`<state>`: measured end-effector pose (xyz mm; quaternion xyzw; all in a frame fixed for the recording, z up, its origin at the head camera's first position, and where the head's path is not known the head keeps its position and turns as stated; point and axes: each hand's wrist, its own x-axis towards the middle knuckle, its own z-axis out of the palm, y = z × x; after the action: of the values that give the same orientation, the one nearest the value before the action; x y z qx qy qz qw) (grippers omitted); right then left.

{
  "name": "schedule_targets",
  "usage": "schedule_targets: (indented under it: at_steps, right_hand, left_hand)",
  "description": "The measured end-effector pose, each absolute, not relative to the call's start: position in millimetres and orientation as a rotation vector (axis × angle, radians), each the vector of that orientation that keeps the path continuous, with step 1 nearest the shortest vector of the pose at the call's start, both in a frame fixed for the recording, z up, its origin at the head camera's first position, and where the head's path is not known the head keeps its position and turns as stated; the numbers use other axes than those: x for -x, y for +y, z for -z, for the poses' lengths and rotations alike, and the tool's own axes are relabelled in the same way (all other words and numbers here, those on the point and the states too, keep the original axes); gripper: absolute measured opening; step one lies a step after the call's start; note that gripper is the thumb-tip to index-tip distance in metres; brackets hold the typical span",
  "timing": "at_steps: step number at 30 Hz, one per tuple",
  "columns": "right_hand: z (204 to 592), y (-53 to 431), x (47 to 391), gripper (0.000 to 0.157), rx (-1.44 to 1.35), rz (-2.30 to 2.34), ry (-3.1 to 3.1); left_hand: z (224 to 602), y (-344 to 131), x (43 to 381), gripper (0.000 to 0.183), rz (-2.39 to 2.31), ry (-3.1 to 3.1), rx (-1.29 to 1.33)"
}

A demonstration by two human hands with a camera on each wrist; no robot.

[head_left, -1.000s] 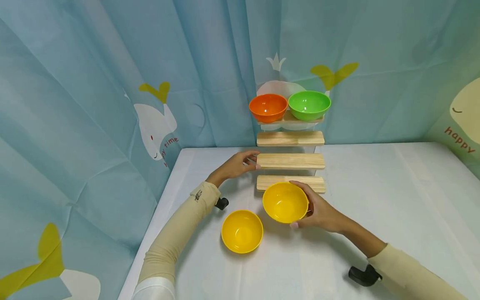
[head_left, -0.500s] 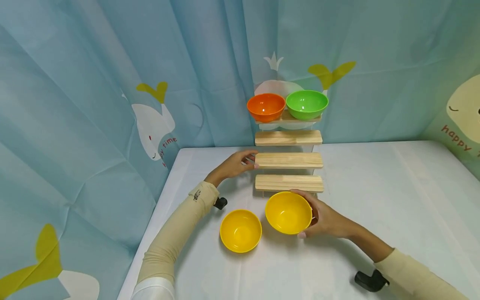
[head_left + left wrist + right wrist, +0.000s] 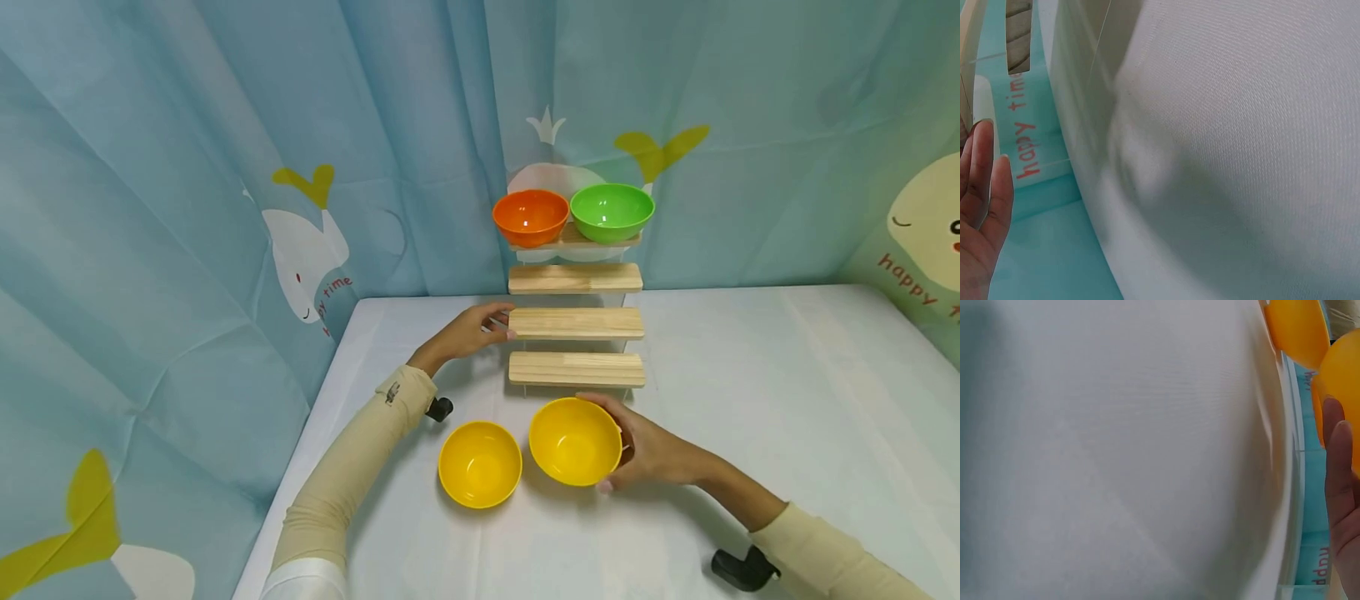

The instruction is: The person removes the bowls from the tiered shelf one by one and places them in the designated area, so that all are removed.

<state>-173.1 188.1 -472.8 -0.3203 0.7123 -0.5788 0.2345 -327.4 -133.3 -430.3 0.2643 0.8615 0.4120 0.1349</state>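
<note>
My right hand [image 3: 648, 450] grips the right side of a yellow bowl [image 3: 573, 442], fingers at the far rim and thumb at the near side. The bowl stands just in front of a tiered rack with wooden shelves [image 3: 576, 369]; whether its base touches the table cannot be told. Left of it a second yellow bowl [image 3: 480, 464] sits upright on the table. My left hand [image 3: 468, 331] holds the left end of a middle shelf [image 3: 576, 323] between thumb and fingers. In the left wrist view its fingers [image 3: 984, 150] lie against the wood.
An orange bowl [image 3: 531, 218] and a green bowl [image 3: 612, 212] stand side by side on the rack's top shelf [image 3: 573, 237]. A light blue printed curtain [image 3: 420, 150] hangs behind and left of the white table [image 3: 750, 400].
My right hand has drawn the yellow bowl back from over the lowest shelf, toward the near side, beside the other yellow bowl. The left hand has stayed at the shelf end.
</note>
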Motion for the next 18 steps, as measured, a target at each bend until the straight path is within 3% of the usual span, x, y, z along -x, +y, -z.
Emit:
schedule_targets:
  at_steps: [18]
  right_hand:
    - [481.7, 184.3, 168.8, 0.103, 0.828, 1.417, 1.982]
  left_hand:
    - [430.9, -134.4, 327.5, 0.06, -1.176, 2.5, -0.767]
